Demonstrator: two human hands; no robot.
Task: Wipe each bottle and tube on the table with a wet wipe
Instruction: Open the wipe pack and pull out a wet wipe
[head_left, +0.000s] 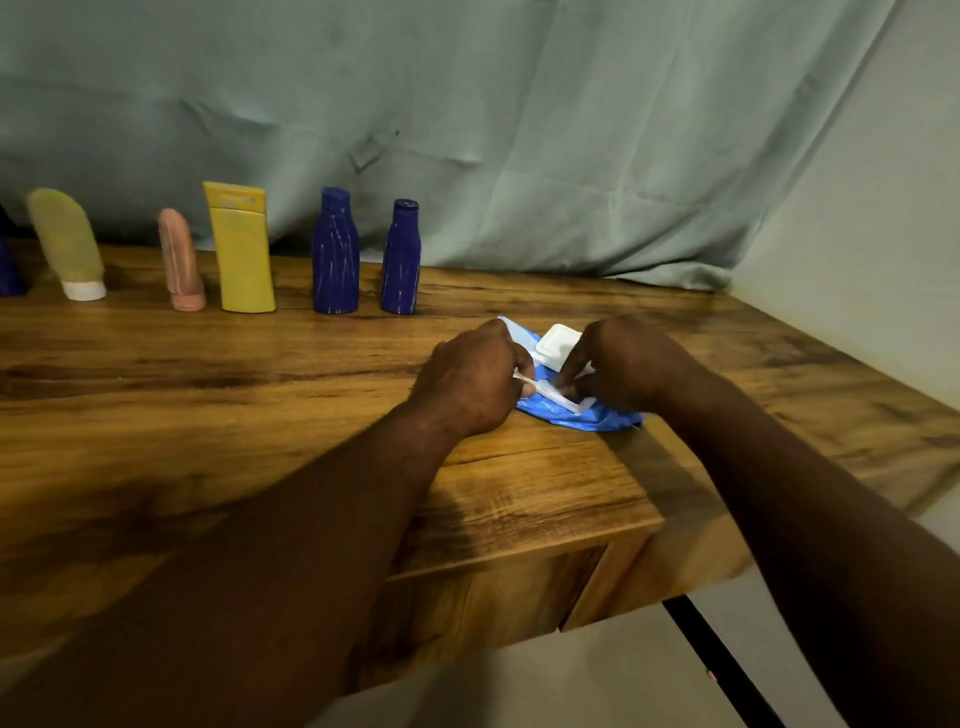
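- Pulling a wipe free is the step in hand: both hands work at a blue wipe pack (582, 420) that lies flat on the tabletop (234, 395), right of centre and near its front edge.
- The pack's white flip lid (558, 344) stands open, tipped back toward the wall.
- The left hand (470, 379) has its fingers curled in, pinching one end of a thin white strip, judged to be the wet wipe (553, 396), which stretches across the pack's opening.
- The right hand (618, 364) has its fingers bent down onto the pack beside the opening, holding it in place. Whether they also nip the strip cannot be told.
- The items to wipe stand in a row along the back, well apart from the hands:
  - green tube (67, 244), standing on its white cap, leaning
  - pink tube (181, 260), cap down
  - yellow tube (241, 249), upright
  - two dark blue bottles (336, 254) (401, 260), upright, near each other
  - a further dark blue shape (8, 270), cut off by the left edge of the view, kind uncertain
- Progress, as a judgement: very early. No wipe is clear of the pack, no container is in hand, and all of them stand in line.
- Left to do: free the wipe, then take up and wipe each bottle and tube in turn.
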